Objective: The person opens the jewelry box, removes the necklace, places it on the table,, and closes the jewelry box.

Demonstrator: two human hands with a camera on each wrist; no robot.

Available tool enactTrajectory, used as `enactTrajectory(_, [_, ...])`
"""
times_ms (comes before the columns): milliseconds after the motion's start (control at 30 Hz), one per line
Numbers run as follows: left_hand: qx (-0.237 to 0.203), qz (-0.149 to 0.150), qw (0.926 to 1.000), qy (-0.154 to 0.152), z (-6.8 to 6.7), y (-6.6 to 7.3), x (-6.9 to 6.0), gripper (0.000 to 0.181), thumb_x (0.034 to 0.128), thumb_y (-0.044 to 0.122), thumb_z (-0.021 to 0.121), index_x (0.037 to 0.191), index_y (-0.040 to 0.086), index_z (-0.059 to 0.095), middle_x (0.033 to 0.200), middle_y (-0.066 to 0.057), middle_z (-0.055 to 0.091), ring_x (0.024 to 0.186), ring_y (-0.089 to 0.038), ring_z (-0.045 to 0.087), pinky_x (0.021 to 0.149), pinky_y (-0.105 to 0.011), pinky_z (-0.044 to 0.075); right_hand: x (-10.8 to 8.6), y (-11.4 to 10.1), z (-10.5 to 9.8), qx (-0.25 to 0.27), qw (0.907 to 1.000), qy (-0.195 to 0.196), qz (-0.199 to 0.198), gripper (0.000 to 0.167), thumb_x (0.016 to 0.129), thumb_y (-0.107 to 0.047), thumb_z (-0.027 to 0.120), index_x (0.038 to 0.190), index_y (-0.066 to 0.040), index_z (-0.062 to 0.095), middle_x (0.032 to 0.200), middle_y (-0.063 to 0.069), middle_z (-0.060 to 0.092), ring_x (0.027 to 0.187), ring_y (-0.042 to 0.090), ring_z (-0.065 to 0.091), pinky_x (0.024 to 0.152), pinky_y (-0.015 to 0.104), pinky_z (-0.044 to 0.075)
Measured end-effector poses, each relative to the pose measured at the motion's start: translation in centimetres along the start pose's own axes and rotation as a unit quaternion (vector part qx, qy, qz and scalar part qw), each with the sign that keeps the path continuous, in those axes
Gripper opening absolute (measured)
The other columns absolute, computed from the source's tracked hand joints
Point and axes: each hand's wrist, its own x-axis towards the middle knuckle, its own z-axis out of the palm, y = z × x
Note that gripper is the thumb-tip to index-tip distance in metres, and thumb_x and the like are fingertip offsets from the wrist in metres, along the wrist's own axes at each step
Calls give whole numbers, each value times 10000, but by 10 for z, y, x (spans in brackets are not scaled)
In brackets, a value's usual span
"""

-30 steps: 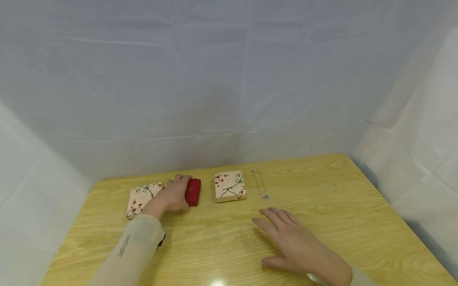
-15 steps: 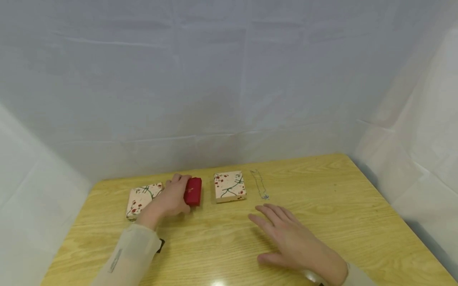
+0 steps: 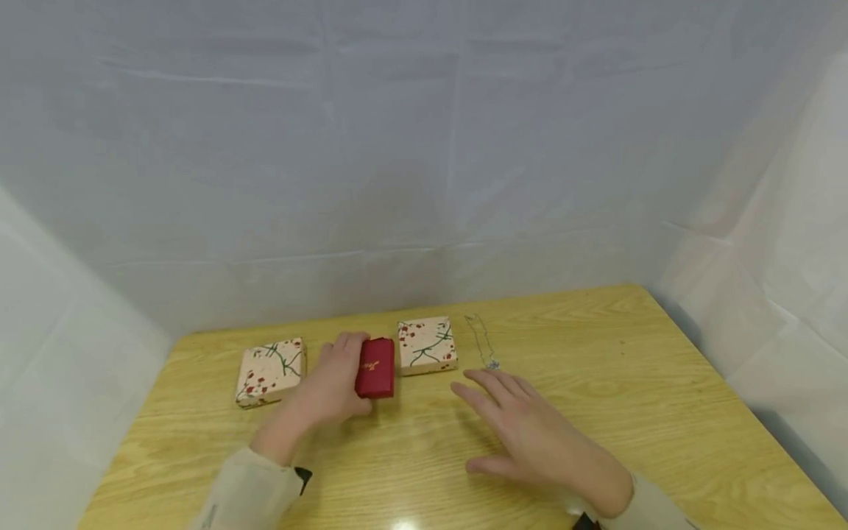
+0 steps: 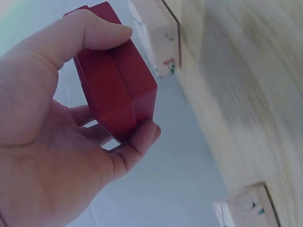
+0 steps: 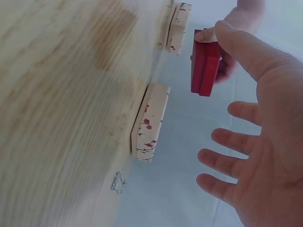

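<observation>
Seen from the head, a left hand [image 3: 334,386] pinches a red case [image 3: 377,372] between thumb and fingers, raised above a wooden table [image 3: 662,397]. The case looks closed, its inside hidden. From it, a flower-printed box [image 3: 270,372] sits at nine o'clock and a second flower-printed box [image 3: 427,344] nearby at two, contents out of sight; the table's far edge runs just behind both. A silver necklace [image 3: 493,364] lies towards three o'clock. At four, the right hand [image 3: 530,430] hovers, fingers spread, well apart from the table's right edge. Gold lettering shows only from the head; the left wrist view reveals the seam along the case's side
</observation>
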Motion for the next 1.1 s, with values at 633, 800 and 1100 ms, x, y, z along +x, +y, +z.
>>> enactTrajectory(633, [165, 450, 9988, 136, 25, 54, -22, 1047, 685, 223, 960, 1556, -2, 424, 1448, -138, 538, 1211, -317, 504, 1014, -452, 522, 24, -3, 2, 700, 9971, 69, 299, 1052, 866, -586, 836, 1692, -292, 254, 1639, 60, 401, 1445, 285, 467, 1172, 538, 408])
enactTrajectory(800, [224, 630, 9976, 189, 33, 62, -25, 1040, 681, 254, 955, 1548, 9, 435, 1421, -139, 554, 1196, -319, 515, 1007, -456, 533, 30, -4, 3, 881, 9956, 34, 318, 1030, 869, -584, 835, 1683, -270, 287, 1650, 77, 390, 1461, 275, 451, 1171, 519, 415])
enactTrajectory(1100, [219, 819, 9957, 363, 46, 73, -29, 1042, 692, 295, 956, 1559, 72, 422, 1449, -96, 536, 1161, -254, 494, 968, -412, 546, 36, -4, 4, 1168, 9925, -231, 263, 1009, 890, -560, 822, 1678, -196, 307, 1636, 65, 384, 1472, 243, 430, 1151, 441, 455])
